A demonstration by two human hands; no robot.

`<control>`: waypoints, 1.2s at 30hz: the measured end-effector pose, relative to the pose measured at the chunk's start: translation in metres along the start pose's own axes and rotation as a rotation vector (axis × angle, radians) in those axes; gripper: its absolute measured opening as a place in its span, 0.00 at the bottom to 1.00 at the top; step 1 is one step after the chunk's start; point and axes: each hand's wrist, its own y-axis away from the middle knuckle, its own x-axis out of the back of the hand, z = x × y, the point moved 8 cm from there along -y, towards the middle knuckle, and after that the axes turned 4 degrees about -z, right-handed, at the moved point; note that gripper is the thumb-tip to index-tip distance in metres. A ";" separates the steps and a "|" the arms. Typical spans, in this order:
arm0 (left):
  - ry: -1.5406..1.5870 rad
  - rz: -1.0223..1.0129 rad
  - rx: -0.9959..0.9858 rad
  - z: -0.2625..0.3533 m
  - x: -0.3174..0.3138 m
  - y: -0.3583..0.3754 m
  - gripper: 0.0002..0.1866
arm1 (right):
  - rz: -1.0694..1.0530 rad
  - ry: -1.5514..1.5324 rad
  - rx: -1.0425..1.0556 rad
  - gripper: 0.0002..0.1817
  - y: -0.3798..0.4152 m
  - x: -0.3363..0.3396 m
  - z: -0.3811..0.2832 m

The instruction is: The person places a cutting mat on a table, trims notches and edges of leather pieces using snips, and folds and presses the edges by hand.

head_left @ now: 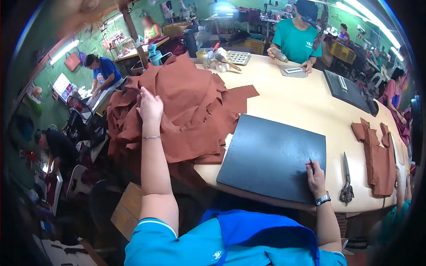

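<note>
Reaching over 1 heap of reddish-brown sheets (188,104) with the left hand (151,106); cannot tell whether released or grasping. Gripping 1 slim dark tool (312,166) in the right hand (317,178), over the black board (273,155) on the pale surface (277,95), near scissors (346,179).

Teal short-sleeved top (191,244) across btm of frame; L sleeve (151,239), btm left of ctr, w/ white trim (159,223) near its hem; R sleeve (332,258), btm right, also teal w/ pale edging (338,253); small white emblem (216,255) on chest, btm ctr, too small to read; bright blue apron-like cloth (270,232) over the top, lower ctr, w/ darker blue folds; L hand (151,105), upper left, bare, thin silver-toned bracelet (151,137) at wrist; R hand (316,179), right of ctr, bare, metal-banded watch (323,198) at wrist.
</note>
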 end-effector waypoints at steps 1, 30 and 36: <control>0.071 -0.031 0.028 -0.004 -0.010 -0.007 0.27 | -0.014 0.002 -0.012 0.07 0.001 0.000 -0.004; 0.486 -0.850 -1.280 0.291 -0.019 0.249 0.23 | 0.281 -0.558 -0.180 0.17 -0.005 0.011 0.029; 0.404 -0.601 -1.163 0.235 -0.032 0.307 0.35 | 0.249 -0.144 -0.167 0.38 -0.010 0.016 0.027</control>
